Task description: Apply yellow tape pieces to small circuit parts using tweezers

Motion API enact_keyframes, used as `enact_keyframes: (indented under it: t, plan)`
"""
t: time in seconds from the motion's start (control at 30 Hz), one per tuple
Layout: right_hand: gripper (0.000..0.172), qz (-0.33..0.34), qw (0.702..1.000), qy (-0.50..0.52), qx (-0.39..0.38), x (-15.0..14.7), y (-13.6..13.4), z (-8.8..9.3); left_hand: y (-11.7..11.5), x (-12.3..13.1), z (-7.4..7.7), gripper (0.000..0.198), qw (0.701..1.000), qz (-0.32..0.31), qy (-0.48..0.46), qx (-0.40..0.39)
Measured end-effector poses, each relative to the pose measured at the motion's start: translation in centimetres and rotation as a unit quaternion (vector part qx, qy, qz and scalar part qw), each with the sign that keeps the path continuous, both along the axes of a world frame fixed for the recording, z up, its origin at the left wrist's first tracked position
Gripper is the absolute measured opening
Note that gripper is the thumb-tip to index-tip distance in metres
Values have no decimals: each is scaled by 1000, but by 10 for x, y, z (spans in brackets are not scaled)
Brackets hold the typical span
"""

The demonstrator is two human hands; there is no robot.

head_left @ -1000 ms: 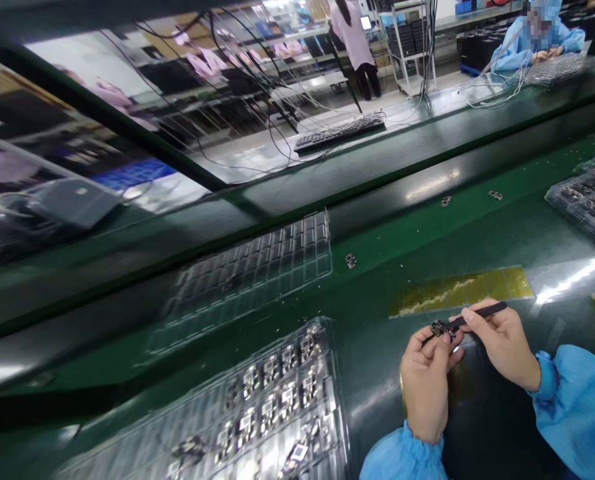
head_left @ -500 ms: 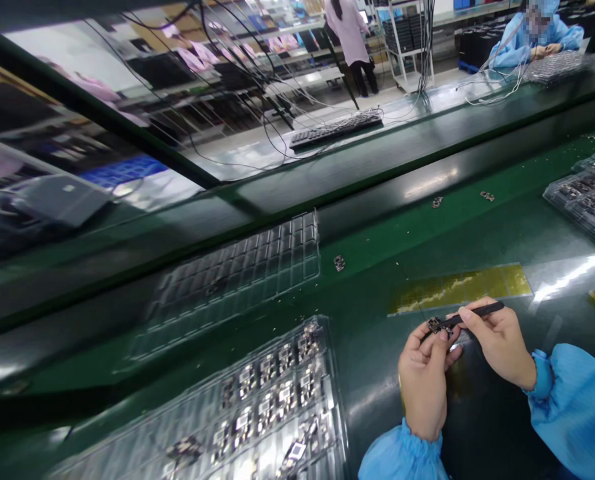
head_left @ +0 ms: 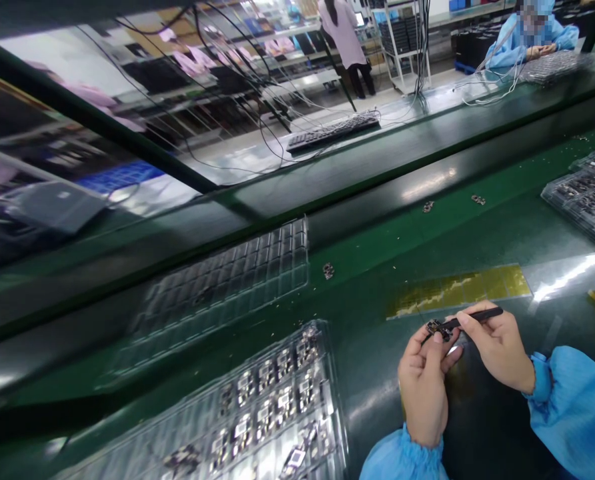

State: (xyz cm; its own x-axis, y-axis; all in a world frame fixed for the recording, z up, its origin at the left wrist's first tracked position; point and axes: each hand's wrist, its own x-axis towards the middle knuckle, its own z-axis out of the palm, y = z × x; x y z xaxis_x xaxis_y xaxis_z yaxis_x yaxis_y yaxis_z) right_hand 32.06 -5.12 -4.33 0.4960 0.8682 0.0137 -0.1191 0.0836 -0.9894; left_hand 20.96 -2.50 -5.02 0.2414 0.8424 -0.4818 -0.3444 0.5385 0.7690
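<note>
Green bench: left hand pinching part (right hand tweezing).

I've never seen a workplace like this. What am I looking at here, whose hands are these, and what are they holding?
The picture comes from a camera worn on a worker's head, looking down at their own two bare hands in blue sleeves. No machine is involved. The left hand pinches a small metal part. The right hand holds a thin black tool whose tip touches that part. Below them is a green work surface. On it lie a clear plastic tray of similar small parts, an empty clear tray behind it, a yellow strip, and a few loose parts. Farther back sit a keyboard and cables; other people work in the distance.
</note>
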Motion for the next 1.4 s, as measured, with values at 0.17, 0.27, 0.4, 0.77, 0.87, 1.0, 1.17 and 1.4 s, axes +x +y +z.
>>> enact_keyframes:
  t: [0.17,0.27,0.4,0.77,0.87,1.0,1.17,1.4]
  plan:
    - [16,3,1000,7,-3,-1,-2,-2,0,1,-2,28,1000,3,8,6]
    - [16,4,1000,6,-4,-1,-2,-2,1,2,-1,29,1000,7,14,6]
    - [16,1,1000,-4,-10,-1,-2,-2,1,2,-1,28,1000,3,11,3]
    - [20,-4,1000,5,-14,1,0,3,1,2,2,32,1000,-5,20,-3]
    - [21,-8,1000,9,-18,3,0,3,1,3,4,34,1000,-11,24,-3]
    - [22,-7,1000,18,-23,5,2,4,1,3,4,35,999,-14,30,-6]
    - [24,-8,1000,13,-23,5,2,4,1,3,4,35,1000,-13,25,-11]
    - [22,2,1000,8,-23,5,2,3,1,3,4,35,999,-15,30,-8]
